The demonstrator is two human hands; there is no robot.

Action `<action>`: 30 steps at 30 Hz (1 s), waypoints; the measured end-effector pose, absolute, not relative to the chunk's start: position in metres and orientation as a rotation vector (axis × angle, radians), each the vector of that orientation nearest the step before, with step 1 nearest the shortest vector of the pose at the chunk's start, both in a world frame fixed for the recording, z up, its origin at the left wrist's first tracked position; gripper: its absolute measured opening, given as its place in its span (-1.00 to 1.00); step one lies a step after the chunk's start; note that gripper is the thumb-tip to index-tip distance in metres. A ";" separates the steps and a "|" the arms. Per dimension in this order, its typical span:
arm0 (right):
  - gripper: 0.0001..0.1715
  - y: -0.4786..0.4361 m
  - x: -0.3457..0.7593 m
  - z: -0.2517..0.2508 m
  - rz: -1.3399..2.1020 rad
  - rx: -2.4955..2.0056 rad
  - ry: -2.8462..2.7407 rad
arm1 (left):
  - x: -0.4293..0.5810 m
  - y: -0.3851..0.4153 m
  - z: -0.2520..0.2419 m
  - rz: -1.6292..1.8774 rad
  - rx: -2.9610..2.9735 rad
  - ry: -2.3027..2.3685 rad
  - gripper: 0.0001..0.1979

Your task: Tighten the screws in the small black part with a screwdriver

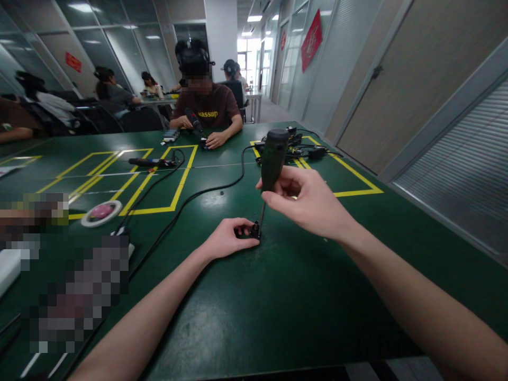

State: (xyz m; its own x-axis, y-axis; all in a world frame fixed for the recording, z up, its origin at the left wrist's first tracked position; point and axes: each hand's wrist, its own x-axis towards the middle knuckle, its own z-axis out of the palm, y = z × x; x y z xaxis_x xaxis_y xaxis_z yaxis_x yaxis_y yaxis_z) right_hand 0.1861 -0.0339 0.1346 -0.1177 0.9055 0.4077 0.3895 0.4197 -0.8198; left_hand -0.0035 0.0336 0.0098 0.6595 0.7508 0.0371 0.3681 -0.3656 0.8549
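Note:
My right hand [304,198] grips a screwdriver [273,159] with a thick dark handle, held nearly upright. Its thin metal shaft points down at a small black part [256,230] on the green table. Thumb and fingers of my left hand [232,238] close around that part from the left and steady it against the tabletop. The screwdriver tip meets the right side of the part; exactly where it sits is too small to tell.
Across the green table [222,317], a person [208,106] works with a power screwdriver [194,120]. Black cables and adapters [293,145] lie at the back right. Another power screwdriver [151,162] and a white tape roll [102,212] are on the left. A black cord [186,203] crosses the table.

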 end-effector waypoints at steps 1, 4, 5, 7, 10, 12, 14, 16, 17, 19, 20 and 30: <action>-0.90 -0.034 0.186 0.135 0.683 -1.127 -1.698 | -0.004 0.034 0.010 0.540 1.981 0.872 -0.67; -0.84 -0.035 0.185 0.136 0.720 -1.092 -1.687 | -0.004 0.034 0.010 0.541 1.979 0.871 -0.67; -0.84 -0.035 0.185 0.136 0.728 -1.085 -1.683 | -0.004 0.034 0.010 0.539 1.979 0.870 -0.67; -0.86 -0.035 0.185 0.136 0.745 -1.084 -1.671 | -0.004 0.034 0.010 0.533 1.977 0.866 -0.67; -0.85 -0.034 0.185 0.135 0.773 -1.082 -1.658 | -0.004 0.033 0.011 0.529 1.976 0.864 -0.67; -0.82 -0.034 0.185 0.135 0.781 -1.073 -1.659 | -0.004 0.032 0.012 0.534 1.976 0.866 -0.67; -0.82 -0.034 0.184 0.135 0.768 -1.073 -1.668 | -0.004 0.032 0.012 0.539 1.978 0.866 -0.68; -0.83 -0.034 0.184 0.136 0.747 -1.077 -1.669 | -0.004 0.032 0.012 0.543 1.982 0.864 -0.69; -0.83 -0.034 0.184 0.136 0.740 -1.081 -1.663 | -0.004 0.032 0.011 0.542 1.985 0.864 -0.68; -0.82 -0.034 0.184 0.135 0.732 -1.090 -1.650 | -0.004 0.032 0.011 0.537 1.988 0.866 -0.67; -0.81 -0.034 0.184 0.135 0.729 -1.093 -1.648 | -0.004 0.033 0.011 0.536 1.988 0.868 -0.67; -0.77 -0.033 0.186 0.134 0.689 -1.098 -1.689 | -0.004 0.032 0.011 0.535 1.993 0.871 -0.68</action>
State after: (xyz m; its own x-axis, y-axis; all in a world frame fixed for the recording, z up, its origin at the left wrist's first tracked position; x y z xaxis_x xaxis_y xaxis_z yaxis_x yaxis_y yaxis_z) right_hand 0.1855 -0.0331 0.1342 -0.1229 0.9003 0.4176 0.3515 0.4330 -0.8301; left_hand -0.0039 0.0323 0.0114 0.6625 0.7480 0.0396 0.3729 -0.3751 0.8487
